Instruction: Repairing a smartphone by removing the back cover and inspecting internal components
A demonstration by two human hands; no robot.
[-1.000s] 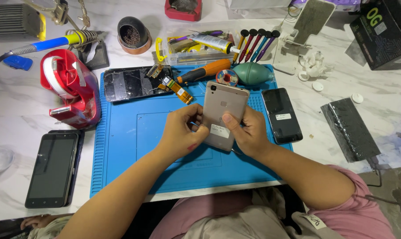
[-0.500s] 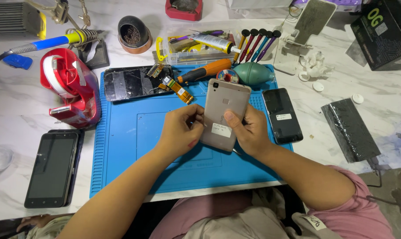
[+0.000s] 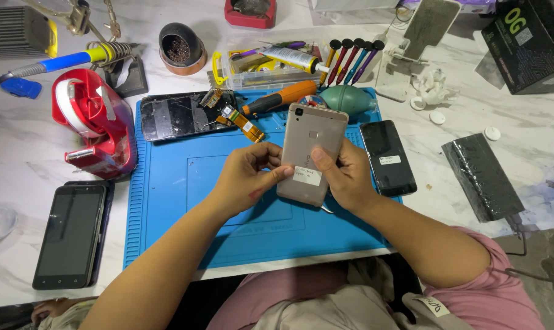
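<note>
Both hands grip a gold phone [image 3: 310, 153] back-up above the blue mat [image 3: 179, 201]: left hand [image 3: 246, 183] pinching its left edge, right hand [image 3: 344, 177] clasping the right edge. Bare mat lies beneath; a black phone [image 3: 387, 157] sits just beside, a cracked screen [image 3: 176, 115] and screwdriver [image 3: 277, 99] beyond.

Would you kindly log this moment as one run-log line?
left hand: grips gold phone, back facing up | right hand: grips its right edge, thumb by white sticker | below: blue mat
</note>
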